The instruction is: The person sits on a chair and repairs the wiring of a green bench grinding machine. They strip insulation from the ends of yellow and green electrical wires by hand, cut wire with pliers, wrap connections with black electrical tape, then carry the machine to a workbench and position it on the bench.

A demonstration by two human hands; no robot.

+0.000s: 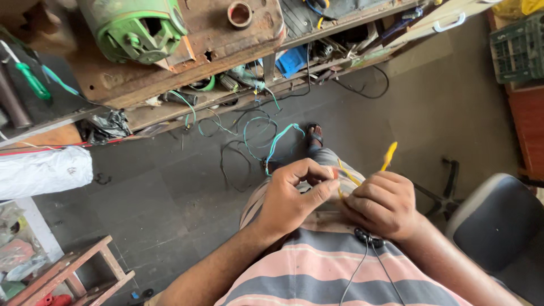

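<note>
Left hand (292, 195) and right hand (382, 205) hide the yellow wire's (389, 156) lower end.

The right hand (384, 205) grips a yellow wire (389, 156); the left hand (292, 195) pinches more yellow strands just beside it. Below both hands, the shirt (317, 272) is striped salmon pink and slate grey with thin pale lines. Beyond the left hand, teal and black wires (266, 136) trail over the dark grey floor (170, 192). Far above the left hand sits a green motor (133, 28) on a rusty brown surface (226, 42). Right of the right hand is a grey-blue chair (498, 221).
</note>
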